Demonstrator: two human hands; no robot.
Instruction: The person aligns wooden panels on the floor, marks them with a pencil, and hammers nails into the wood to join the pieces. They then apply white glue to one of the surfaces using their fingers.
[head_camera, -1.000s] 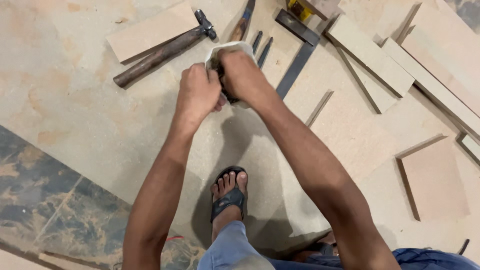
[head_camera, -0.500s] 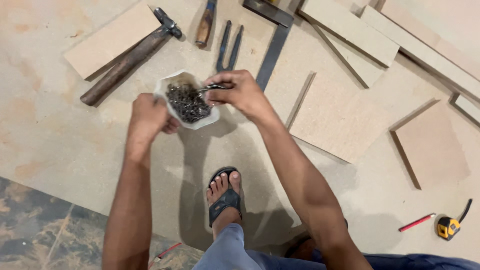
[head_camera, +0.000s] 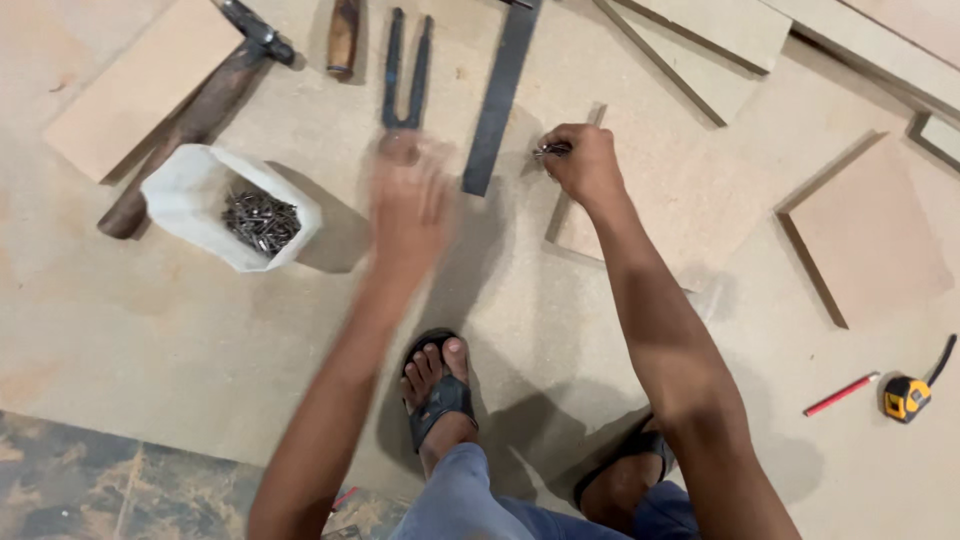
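The right hand (head_camera: 583, 160) is closed in a pinch on a small bunch of nails (head_camera: 549, 150), held at the corner of a small board (head_camera: 640, 215) lying flat on the big sheet that covers the floor (head_camera: 150, 330). The left hand (head_camera: 410, 200) is blurred, hovering just below the pincers (head_camera: 405, 70); I cannot tell whether it is open or closed. A white bag of nails (head_camera: 235, 215) sits well to the left of both hands, beside the hammer (head_camera: 190, 115). A steel square (head_camera: 500, 95) lies between the hands. A red pencil (head_camera: 840, 393) and tape measure (head_camera: 908, 395) lie far right.
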